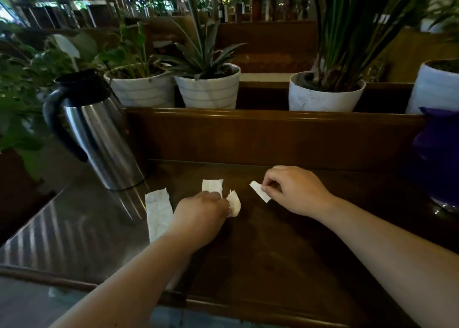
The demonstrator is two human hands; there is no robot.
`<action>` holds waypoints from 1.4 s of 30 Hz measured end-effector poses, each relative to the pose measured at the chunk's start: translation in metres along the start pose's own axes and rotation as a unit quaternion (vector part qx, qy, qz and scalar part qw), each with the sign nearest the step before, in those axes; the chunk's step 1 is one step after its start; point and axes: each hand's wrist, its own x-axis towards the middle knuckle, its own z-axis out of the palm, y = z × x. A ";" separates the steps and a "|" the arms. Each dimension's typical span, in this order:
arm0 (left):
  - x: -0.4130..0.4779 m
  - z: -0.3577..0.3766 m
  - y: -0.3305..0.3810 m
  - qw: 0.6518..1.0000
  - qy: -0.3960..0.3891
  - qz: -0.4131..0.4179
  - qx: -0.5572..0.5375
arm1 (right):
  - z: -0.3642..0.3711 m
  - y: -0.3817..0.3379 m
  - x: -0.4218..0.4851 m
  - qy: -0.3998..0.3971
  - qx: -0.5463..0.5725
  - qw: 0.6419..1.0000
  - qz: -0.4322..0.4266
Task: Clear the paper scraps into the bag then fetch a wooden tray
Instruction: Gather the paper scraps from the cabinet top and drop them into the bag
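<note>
The gathering of paper scraps is in hand, by my judgement, with nothing yet bagged and no wooden tray in sight. Nearest, the left hand [201, 212] is curled down on the dark wooden table [273, 265], its fingertips pinching a crumpled torn scrap [234, 204]; a long creased strip [159, 213] lies flat just beside its wrist, and a squarer piece [211, 185] sits just beyond the knuckles. A little farther out, the right hand [295, 191] is closed in a thumb-and-forefinger pinch on a narrow slip [259, 191], lifted at a tilt. The next move likely calls for collecting the two loose pieces, then carrying everything to the purple bag [439, 153] at the far right edge. Beyond stand a steel carafe [99, 139] and white plant pots [208, 89].
</note>
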 end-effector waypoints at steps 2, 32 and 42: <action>-0.008 -0.008 -0.012 1.000 0.026 -0.002 -0.014 | 0.005 -0.011 0.010 0.000 0.004 1.000 -0.013; -0.078 0.012 -0.107 0.996 -0.060 -0.067 0.013 | 0.061 -0.074 0.077 -0.025 -0.034 0.999 -0.018; -0.078 0.009 -0.110 0.998 0.015 -0.054 0.012 | 0.076 -0.081 0.078 -0.091 -0.089 0.992 -0.003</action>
